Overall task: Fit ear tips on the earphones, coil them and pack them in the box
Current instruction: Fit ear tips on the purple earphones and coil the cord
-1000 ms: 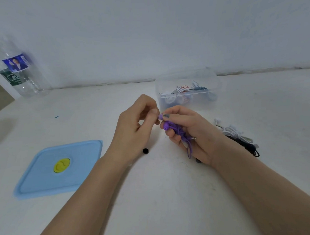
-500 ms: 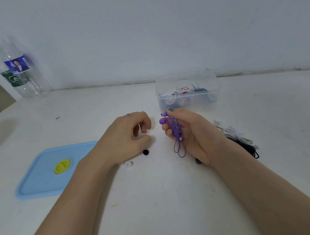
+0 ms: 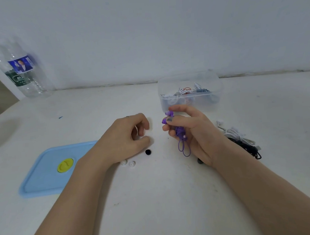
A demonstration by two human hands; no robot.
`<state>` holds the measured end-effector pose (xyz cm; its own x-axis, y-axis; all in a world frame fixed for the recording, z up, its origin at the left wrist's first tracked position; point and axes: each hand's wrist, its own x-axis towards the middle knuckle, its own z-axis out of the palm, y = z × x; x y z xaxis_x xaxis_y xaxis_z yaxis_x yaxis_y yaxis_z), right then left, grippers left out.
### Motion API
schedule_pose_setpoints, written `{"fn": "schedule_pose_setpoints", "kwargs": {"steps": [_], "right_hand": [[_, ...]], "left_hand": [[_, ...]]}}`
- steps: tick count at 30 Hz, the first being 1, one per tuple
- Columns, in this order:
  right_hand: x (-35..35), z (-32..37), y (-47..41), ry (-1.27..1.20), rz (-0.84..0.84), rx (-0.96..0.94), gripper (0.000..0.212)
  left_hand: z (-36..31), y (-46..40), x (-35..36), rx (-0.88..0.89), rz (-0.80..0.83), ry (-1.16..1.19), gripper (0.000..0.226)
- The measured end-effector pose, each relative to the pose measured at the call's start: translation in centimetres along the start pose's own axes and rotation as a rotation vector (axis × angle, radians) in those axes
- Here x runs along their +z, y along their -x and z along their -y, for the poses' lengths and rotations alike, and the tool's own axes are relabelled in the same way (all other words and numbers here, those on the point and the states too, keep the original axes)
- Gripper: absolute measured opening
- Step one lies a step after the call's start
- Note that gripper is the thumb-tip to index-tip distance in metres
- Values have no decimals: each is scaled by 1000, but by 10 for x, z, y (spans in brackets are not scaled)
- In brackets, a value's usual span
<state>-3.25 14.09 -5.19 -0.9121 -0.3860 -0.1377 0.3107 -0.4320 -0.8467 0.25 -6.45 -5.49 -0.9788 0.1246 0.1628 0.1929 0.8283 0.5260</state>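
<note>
the right hand (image 3: 190,131) grips the thin, floppy purple wired earphones (image 3: 180,134), light and likely tangle-prone; best pinched at the hard buds. the left hand (image 3: 126,138) rests loosely curled, holding nothing, on the white tabletop (image 3: 154,197).

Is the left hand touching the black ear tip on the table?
Apart. The head view shows a strip of bare table between the left hand and the black ear tip, which lies just below the thumb.

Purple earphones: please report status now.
Right hand grips purple earphones, coiled. Left hand curled on table, holding nothing visible. Box open, path clear.
</note>
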Motion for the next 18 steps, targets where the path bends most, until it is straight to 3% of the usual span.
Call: {"fn": "schedule_pose_setpoints", "kwargs": {"steps": [2, 5, 10, 18], "right_hand": [[-1, 0, -1, -12, -10, -21, 32], [-2, -1, -2, -5, 14, -36, 26], [-2, -2, 0, 56, 57, -56, 20], [-2, -3, 0, 107, 56, -46, 14]], "left_hand": [[2, -1, 0, -43, -63, 57, 7], [5, -3, 4, -99, -124, 58, 20], [4, -7, 11, -28, -102, -23, 12], [-8, -6, 13, -25, -157, 131, 11]]}}
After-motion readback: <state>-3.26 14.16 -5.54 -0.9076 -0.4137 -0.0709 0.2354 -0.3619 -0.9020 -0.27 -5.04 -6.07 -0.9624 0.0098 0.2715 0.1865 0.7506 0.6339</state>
